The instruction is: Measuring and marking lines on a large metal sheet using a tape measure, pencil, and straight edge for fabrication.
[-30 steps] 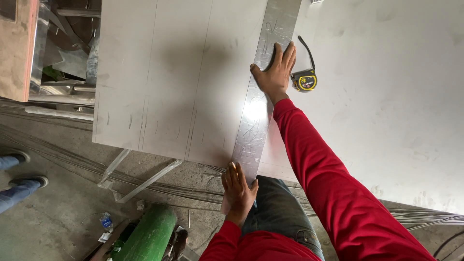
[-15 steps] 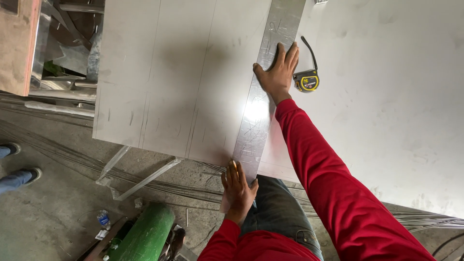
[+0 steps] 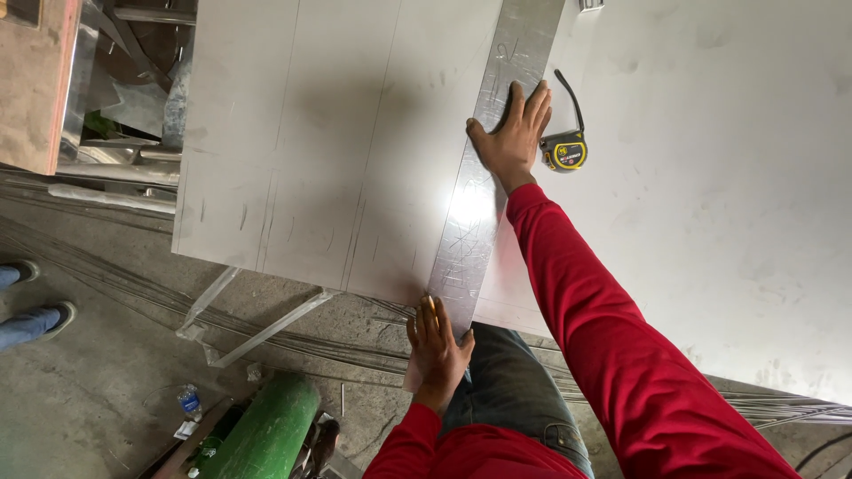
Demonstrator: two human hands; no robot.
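Note:
A long shiny metal strip [image 3: 484,168] lies across a large grey metal sheet [image 3: 319,133], running from the near edge to the far edge. My right hand [image 3: 513,133] presses flat on the strip partway up, fingers spread. At the sheet's near edge, my left hand [image 3: 435,346] grips the strip's near end, with what looks like a thin marking tool between its fingers. A yellow and black tape measure [image 3: 565,151] rests on the sheet just right of my right hand.
Another person's shoes [image 3: 35,310] stand on the concrete floor at the left. A green cylinder [image 3: 262,435] and a small plastic bottle [image 3: 188,401] lie on the floor below the sheet. Metal frames and rods sit at the upper left.
Both hands stay where they were on the strip. The other person's feet at the left have shifted slightly.

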